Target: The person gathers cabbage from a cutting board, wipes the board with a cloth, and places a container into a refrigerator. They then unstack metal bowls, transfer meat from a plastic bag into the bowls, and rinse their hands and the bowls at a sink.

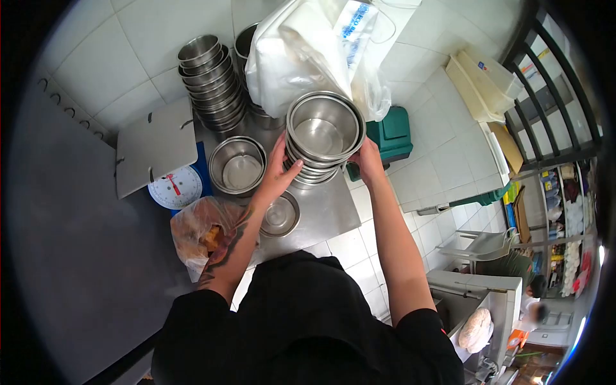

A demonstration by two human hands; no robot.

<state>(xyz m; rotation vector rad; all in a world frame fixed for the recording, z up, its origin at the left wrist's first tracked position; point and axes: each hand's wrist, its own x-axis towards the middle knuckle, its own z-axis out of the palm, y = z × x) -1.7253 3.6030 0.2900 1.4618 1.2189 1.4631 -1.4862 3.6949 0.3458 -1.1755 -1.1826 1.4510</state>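
A stack of round stainless steel bowls (321, 138) is between my hands, its top bowl empty inside. My left hand (280, 170) is closed around the stack's left side, thumb on the outer wall. On the opposite side my right hand (368, 159) grips it, fingers partly hidden behind the metal. Whether the stack's base touches the steel table (330, 215) cannot be made out. Left of my left hand sits a pair of nested steel bowls (237, 165). A shallower steel bowl (280, 215) lies below, partly covered by my left forearm.
A tall stack of steel containers (215, 90) stands by the tiled wall, beside a large white plastic bag (295, 58). At left are a dial scale (174, 186) and a clear bag of food (202, 231). A green bin (389, 135) is at right; people are in the far background.
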